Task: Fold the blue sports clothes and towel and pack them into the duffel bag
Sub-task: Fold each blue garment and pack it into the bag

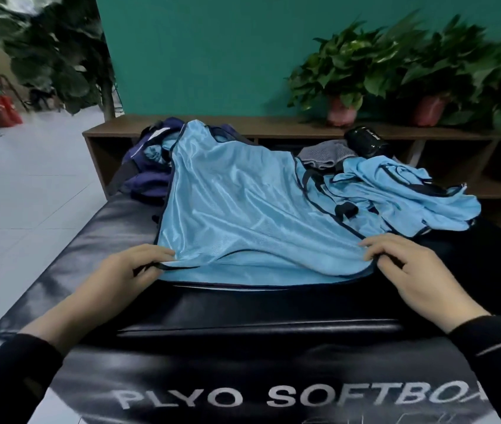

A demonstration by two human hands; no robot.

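A light blue sports vest (237,209) with dark trim lies spread across the black padded box (243,313). My left hand (126,273) pinches its near left hem, and my right hand (411,270) pinches its near right hem. A crumpled heap of more light blue clothes (402,194) lies to the right. A navy duffel bag (145,166) sits at the far left, partly under the vest, with blue cloth showing in it. A grey towel (322,156) lies behind the heap.
A black cylindrical object (365,142) rests on the wooden shelf (273,127) behind the box. Potted plants (344,81) stand on the shelf before a teal wall. White tiled floor (28,185) lies to the left.
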